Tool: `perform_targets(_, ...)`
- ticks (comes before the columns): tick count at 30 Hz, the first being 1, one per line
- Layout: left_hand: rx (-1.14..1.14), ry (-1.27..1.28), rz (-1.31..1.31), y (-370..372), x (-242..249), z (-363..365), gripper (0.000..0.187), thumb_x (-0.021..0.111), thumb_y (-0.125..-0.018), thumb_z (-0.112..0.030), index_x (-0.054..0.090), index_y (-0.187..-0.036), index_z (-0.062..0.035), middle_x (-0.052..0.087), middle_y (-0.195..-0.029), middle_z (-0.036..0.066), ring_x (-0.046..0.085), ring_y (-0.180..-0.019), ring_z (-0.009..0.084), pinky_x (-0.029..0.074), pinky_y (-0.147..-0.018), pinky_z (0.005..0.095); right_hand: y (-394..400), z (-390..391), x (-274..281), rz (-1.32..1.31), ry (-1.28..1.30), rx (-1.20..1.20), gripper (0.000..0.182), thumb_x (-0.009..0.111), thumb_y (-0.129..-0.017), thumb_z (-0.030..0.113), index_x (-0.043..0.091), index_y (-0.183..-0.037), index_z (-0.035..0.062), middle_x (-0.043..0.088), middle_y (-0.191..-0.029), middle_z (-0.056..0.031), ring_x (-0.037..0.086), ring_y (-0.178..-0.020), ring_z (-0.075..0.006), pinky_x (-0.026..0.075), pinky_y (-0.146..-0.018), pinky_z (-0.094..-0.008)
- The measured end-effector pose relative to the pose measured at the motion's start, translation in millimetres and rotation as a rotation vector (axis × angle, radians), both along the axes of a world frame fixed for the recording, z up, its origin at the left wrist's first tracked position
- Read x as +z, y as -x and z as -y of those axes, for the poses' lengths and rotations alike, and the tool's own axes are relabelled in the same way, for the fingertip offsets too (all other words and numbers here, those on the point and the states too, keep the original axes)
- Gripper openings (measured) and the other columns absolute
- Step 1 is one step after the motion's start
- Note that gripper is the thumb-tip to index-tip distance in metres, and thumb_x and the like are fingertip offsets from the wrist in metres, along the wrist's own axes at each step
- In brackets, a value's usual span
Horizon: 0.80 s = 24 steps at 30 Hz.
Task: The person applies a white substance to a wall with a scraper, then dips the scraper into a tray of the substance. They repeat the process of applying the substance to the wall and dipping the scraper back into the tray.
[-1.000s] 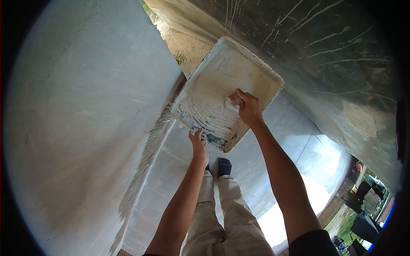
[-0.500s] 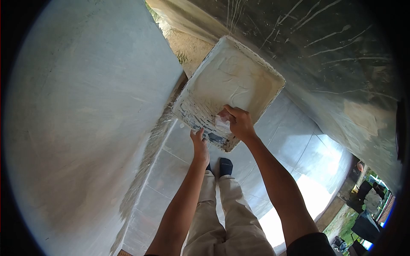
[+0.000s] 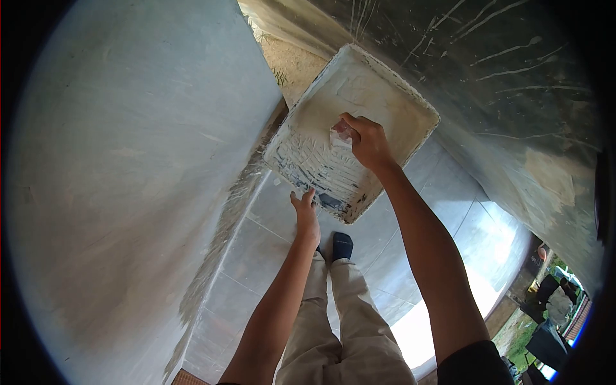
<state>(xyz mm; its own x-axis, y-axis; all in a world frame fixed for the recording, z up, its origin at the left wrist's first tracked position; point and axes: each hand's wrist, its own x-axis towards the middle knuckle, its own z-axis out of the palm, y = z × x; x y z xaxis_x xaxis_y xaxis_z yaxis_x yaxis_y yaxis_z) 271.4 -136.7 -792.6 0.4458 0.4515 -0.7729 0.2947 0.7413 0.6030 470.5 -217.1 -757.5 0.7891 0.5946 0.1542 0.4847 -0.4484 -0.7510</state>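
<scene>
– Over the middle of the tray [image 3: 418,119], what is the right hand [image 3: 371,144] doing?

– It is gripping a small, white-smeared tool [image 3: 339,141], fingers clamping firmly by my reading. Blade or bristle: I am not able to tell, since the hand is covering much of it.

– And the left hand [image 3: 307,218]?

– It is resting at the tray's near edge, thumb and forefinger standing apart by the rim. Any fingers underneath are not showing, so I am logging that grip as undetermined.

– Technique note?

– I am recommending a loose wrist and light, even pressure, with the tool's edge lying flat against the ridges [image 3: 308,160]. The left hand should be bracing the rim; one-sided pressing could be tipping the tray.

– What is surrounding the tool?

– White coating [image 3: 353,93] is covering the far part; nearer the person, ridges are showing through, with a dark patch [image 3: 330,201] by the near corner.

– Farther out?

– Tiled floor [image 3: 260,240] is showing below, a pale panel [image 3: 141,160] is rising on the left, and a streaked dark surface [image 3: 513,45] is flanking the right. A socked foot [image 3: 342,246] is standing just short of the tray, so I am advising care over drips.
</scene>
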Motion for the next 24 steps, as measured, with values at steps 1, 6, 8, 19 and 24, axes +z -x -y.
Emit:
perform_targets(1, 0.003, 0.002, -0.002, 1.4, 0.1, 0.2, 0.093, 0.061, -0.088, -0.030, -0.003, -0.150, -0.0028, 0.028, -0.147, 0.023, 0.030, -0.136, 0.0279, 0.018, -0.115, 0.0373, -1.0, 0.4, -1.3, 0.017, 0.055, -0.015, 0.043, 0.052, -0.078, -0.012, 0.062, -0.115, 0.0055, 0.067, -0.091, -0.0179, 0.066, -0.082, -0.0337, 0.053, -0.074, -0.0406)
perform_targets(6, 0.009, 0.042, 0.012, 3.5, -4.4, 0.5, 0.087, 0.059, -0.088, -0.029, 0.003, -0.150, -0.0039, 0.030, -0.146, 0.020, 0.031, -0.136, 0.0273, 0.018, -0.115, 0.0374, -1.2, -0.1, 0.0, -0.003, 0.057, -0.045, 0.042, 0.053, -0.077, -0.011, 0.063, -0.114, 0.0058, 0.066, -0.090, -0.0189, 0.065, -0.082, -0.0345, 0.052, -0.075, -0.0411)
perform_targets(8, 0.005, 0.058, 0.026, 3.7, -2.8, 0.2, 0.083, 0.058, -0.088, -0.029, 0.007, -0.150, -0.0050, 0.031, -0.146, 0.018, 0.030, -0.136, 0.0263, 0.018, -0.115, 0.0387, -0.2, -1.2, -0.5, -0.003, 0.065, -0.055, 0.042, 0.053, -0.077, -0.010, 0.064, -0.114, 0.0058, 0.066, -0.090, -0.0191, 0.065, -0.082, -0.0347, 0.052, -0.075, -0.0410)
perform_targets(19, -0.050, 0.067, 0.093, 7.9, -9.6, 0.7, 0.075, 0.052, -0.092, -0.033, 0.014, -0.150, -0.0049, 0.026, -0.150, 0.015, 0.022, -0.142, 0.0263, 0.014, -0.116, 0.0415, 53.5, 2.5, -19.6, -0.090, 0.045, -0.119, 0.045, 0.057, -0.077, -0.010, 0.063, -0.119, 0.0059, 0.065, -0.092, -0.0212, 0.065, -0.085, -0.0363, 0.050, -0.075, -0.0382)
perform_targets(24, 0.000, 0.192, 0.267, 14.4, -15.3, -6.9, 0.076, 0.041, -0.099, -0.040, 0.004, -0.150, 0.0010, 0.009, -0.158, 0.017, 0.008, -0.147, 0.0284, 0.009, -0.118, 0.0431, 89.1, -2.5, -25.9, -0.158, 0.031, -0.109, 0.041, 0.054, -0.078, -0.008, 0.063, -0.117, 0.0034, 0.066, -0.089, -0.0214, 0.065, -0.083, -0.0374, 0.051, -0.075, -0.0422)
